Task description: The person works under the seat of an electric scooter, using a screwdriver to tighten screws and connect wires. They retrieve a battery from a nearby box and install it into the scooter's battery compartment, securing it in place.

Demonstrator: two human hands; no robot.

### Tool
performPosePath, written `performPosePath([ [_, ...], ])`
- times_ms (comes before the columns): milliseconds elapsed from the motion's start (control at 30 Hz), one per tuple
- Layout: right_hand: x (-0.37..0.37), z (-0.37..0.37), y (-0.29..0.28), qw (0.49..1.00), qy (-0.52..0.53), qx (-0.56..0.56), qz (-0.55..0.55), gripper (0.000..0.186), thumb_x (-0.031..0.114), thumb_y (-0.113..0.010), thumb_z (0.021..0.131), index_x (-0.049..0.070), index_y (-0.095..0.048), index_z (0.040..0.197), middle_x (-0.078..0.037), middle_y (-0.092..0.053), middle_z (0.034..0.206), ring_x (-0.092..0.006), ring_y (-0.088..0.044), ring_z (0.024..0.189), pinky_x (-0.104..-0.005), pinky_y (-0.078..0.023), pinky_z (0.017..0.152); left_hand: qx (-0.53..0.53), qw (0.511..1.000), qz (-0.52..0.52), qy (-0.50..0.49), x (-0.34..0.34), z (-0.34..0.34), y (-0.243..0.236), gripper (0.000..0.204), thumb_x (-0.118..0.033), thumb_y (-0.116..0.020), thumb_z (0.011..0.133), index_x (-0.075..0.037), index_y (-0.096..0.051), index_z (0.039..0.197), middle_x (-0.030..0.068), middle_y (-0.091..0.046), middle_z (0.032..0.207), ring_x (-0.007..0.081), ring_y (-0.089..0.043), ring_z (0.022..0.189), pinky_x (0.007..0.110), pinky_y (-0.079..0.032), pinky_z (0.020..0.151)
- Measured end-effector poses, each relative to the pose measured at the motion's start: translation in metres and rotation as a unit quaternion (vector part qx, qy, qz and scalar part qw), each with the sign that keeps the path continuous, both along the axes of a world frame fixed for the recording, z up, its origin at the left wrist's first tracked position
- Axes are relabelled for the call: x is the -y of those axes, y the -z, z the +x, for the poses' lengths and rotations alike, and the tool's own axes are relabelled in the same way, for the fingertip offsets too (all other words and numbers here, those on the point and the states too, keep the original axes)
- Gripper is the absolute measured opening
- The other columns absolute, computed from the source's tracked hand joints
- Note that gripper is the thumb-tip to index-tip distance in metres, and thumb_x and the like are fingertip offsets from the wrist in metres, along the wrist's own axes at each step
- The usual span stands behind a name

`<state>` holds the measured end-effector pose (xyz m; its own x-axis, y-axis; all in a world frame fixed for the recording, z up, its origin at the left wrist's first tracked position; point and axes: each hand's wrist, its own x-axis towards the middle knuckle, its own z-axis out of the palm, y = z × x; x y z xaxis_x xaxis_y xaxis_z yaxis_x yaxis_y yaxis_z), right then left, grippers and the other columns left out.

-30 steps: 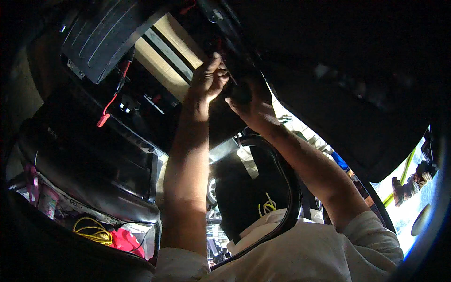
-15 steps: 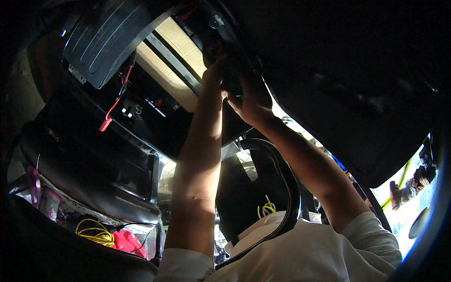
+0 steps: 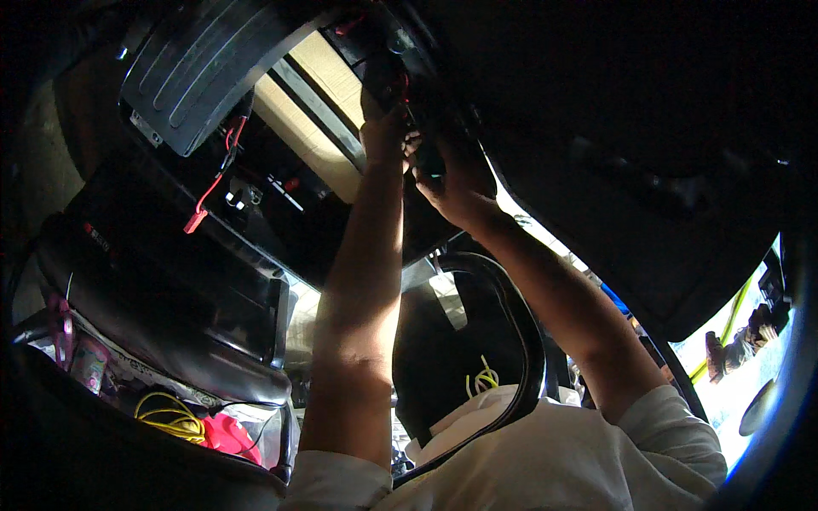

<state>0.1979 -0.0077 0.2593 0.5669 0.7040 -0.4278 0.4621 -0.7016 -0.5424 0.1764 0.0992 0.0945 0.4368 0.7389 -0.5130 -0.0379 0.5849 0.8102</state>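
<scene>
Both my arms reach up into a dark black housing at the upper middle. My left hand [image 3: 385,136] is closed, its curled fingertips catching a little light; what they grip is lost in shadow. A thin red wire [image 3: 405,88] shows just above it. Close beside it on the right, my right hand [image 3: 460,192] is bent round something dark with a small greenish spot, too dim to name. To the left of my hands hangs a red wire ending in a red connector [image 3: 196,221], below a ridged black panel [image 3: 192,85].
Pale boards [image 3: 298,128] with a dark metal bar [image 3: 315,106] lie behind my left forearm. A curved black tube [image 3: 530,332] stands between my arms. At lower left are a coiled yellow cable [image 3: 166,419] and a pink-red item [image 3: 228,436]. A large dark panel [image 3: 630,213] fills the right.
My left hand has shifted slightly, showing its curled fingertips and a gap from the right hand. The red wire above it is now visible. The view has moved a little.
</scene>
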Motion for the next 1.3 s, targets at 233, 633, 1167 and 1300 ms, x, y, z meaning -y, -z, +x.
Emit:
performPosePath([
  [233, -0.004, 0.001, 0.002, 0.999, -0.002, 0.039, 0.003, 0.062, 0.030, -0.070, 0.078, 0.008, -0.045, 0.130, -0.019, -0.054, 0.122, -0.0374, -0.054, 0.108, -0.0426, -0.045, 0.091, -0.141, 0.961, -0.214, 0.103, -0.001, -0.034, -0.029, 0.016, -0.013, -0.066, 0.085, 0.001, -0.062, 0.081, 0.0068, -0.058, 0.063, 0.0176, -0.059, 0.052, 0.030, -0.046, 0.044],
  [633, -0.020, 0.004, -0.007, 0.998, 0.051, -0.007, 0.027, 0.047, 0.031, -0.069, 0.081, 0.007, -0.055, 0.118, -0.016, -0.061, 0.106, -0.0318, -0.060, 0.096, -0.0382, -0.048, 0.083, -0.179, 0.962, 0.022, 0.204, -0.006, -0.032, -0.056, 0.030, -0.032, -0.064, 0.086, -0.003, -0.071, 0.091, 0.0125, -0.064, 0.065, 0.0178, -0.064, 0.058, 0.032, -0.050, 0.054],
  [1167, -0.045, 0.000, -0.018, 0.992, 0.069, 0.103, -0.001, 0.052, 0.037, -0.064, 0.087, 0.004, -0.048, 0.123, -0.023, -0.060, 0.106, -0.0380, -0.060, 0.097, -0.0412, -0.048, 0.083, -0.171, 0.959, 0.091, 0.209, 0.002, -0.039, -0.043, 0.036, -0.027, -0.062, 0.088, -0.014, -0.063, 0.121, 0.0121, -0.064, 0.116, 0.0215, -0.062, 0.104, 0.031, -0.048, 0.087],
  [1300, -0.043, 0.007, -0.010, 0.998, 0.068, 0.010, 0.005, 0.049, 0.035, -0.066, 0.086, 0.004, -0.049, 0.119, -0.022, -0.059, 0.106, -0.0362, -0.060, 0.097, -0.0411, -0.048, 0.082, -0.255, 0.919, 0.150, 0.262, -0.003, -0.037, -0.063, 0.039, -0.024, -0.064, 0.086, -0.009, -0.062, 0.121, 0.0121, -0.065, 0.114, 0.0214, -0.062, 0.104, 0.030, -0.048, 0.088],
])
